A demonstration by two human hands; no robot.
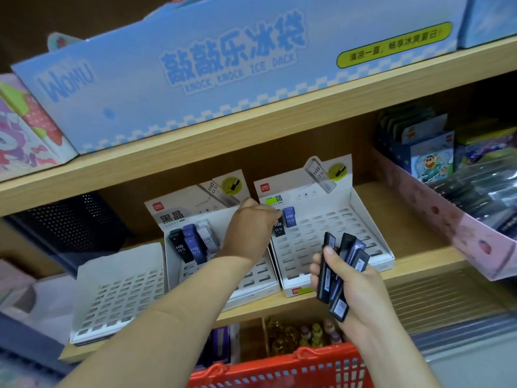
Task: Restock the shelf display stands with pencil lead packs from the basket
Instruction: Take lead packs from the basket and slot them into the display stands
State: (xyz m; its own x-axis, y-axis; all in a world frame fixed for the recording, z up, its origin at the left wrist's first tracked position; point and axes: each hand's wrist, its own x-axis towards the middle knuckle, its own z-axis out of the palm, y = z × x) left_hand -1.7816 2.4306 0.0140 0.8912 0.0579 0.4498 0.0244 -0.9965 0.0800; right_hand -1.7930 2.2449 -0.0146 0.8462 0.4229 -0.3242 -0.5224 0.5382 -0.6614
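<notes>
**Pencil lead packs point(324, 284): filling the white cardboard stand point(330, 236)**

Head view: left hand point(250, 228) pinches a slim black pack point(278, 228) at a top-row slot; right hand's point(355, 284) grip wraps the spare packs. Next, likely: seat it squarely.

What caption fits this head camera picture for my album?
Left hand slots a black lead pack into a display stand; right hand grips spare packs.

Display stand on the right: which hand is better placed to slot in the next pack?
Left. The left hand is at the stand's top row, pinching a black pack; the right hand grips the spare packs.
</notes>
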